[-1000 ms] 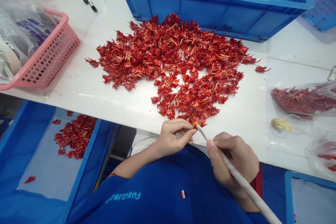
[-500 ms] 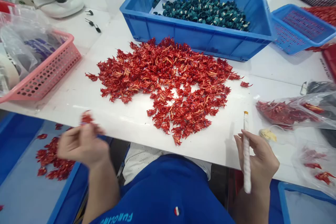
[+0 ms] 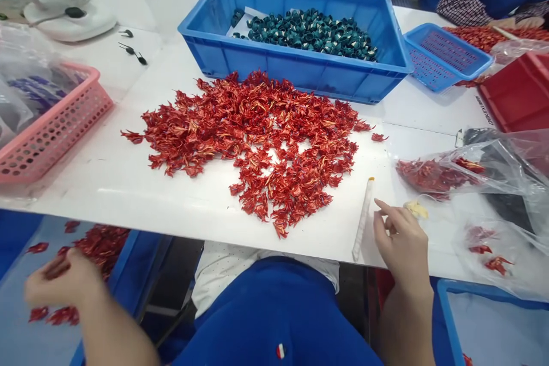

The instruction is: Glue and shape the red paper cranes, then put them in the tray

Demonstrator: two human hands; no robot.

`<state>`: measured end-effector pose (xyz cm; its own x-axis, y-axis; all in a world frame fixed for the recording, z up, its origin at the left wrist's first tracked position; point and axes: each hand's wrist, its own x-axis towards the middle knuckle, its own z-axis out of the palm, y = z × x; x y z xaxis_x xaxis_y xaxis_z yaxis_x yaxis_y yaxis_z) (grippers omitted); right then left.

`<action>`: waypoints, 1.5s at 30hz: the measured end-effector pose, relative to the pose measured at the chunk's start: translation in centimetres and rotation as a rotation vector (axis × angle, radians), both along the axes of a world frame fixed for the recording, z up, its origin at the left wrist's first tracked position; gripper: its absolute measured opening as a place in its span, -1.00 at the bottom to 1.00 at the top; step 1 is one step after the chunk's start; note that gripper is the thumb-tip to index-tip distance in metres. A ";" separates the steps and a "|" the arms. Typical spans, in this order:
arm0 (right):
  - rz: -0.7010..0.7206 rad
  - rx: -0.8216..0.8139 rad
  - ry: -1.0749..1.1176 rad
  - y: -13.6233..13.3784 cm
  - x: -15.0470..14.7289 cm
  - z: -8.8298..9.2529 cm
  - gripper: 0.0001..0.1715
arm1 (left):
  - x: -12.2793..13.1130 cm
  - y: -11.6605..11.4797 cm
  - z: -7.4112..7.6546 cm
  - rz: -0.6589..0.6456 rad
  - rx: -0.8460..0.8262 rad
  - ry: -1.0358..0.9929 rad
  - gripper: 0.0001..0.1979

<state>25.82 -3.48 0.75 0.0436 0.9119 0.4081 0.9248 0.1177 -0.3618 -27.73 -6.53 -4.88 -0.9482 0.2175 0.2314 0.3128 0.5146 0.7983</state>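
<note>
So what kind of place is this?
Probably a workshop or factory: a heap of red pieces on the white table, a blue bin of dark green parts, and another person's checked sleeve near more red pieces.

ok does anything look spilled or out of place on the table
Only minor strays: one red piece lies apart, right of the red pile, and three black pieces lie loose near the fan, outside any container.

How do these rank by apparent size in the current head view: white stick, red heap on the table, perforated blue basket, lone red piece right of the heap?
Largest to smallest, as they look:
1. red heap
2. perforated blue basket
3. white stick
4. lone red piece

No close calls.
</note>
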 end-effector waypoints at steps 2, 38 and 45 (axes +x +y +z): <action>0.069 -0.012 0.123 0.5 -1.9 0.7 -0.77 | 1.3 1.7 0.2 0.321 0.000 0.040 -0.63; 0.367 -0.320 1.064 -0.4 -10.4 1.5 -0.75 | 26.0 3.7 5.8 -1.518 0.073 -1.450 -0.55; 0.361 -0.309 1.358 -0.4 -10.9 0.2 -0.88 | 26.6 3.7 5.9 -1.446 0.124 -1.496 -0.51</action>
